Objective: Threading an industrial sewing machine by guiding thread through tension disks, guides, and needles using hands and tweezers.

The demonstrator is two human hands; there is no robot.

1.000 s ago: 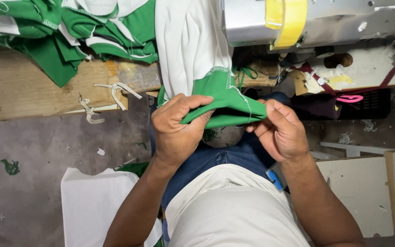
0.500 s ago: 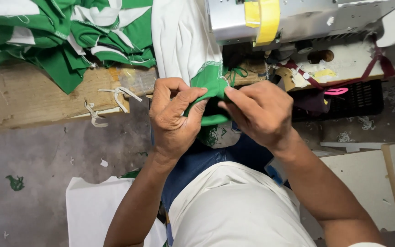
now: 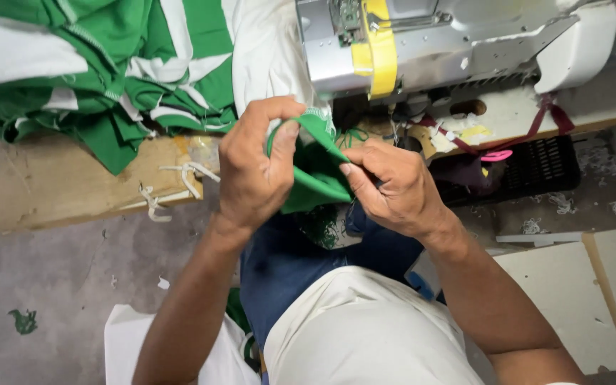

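While the fingers (image 3: 290, 135) of the left hand (image 3: 254, 171) and those of the right hand (image 3: 393, 187) are pinched shut on a folded green cloth (image 3: 311, 175), it sits above the lap, just beside the sewing machine (image 3: 450, 43). Its thin fold could slip free, since the grip looks shallow. Open room lies leftward along the desk (image 3: 73, 182) edge, though the garment pile (image 3: 101, 64) crowds it.

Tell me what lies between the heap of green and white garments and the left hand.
In the head view, between garment heap and left hand: bare wooden tabletop with loose white fabric strips.
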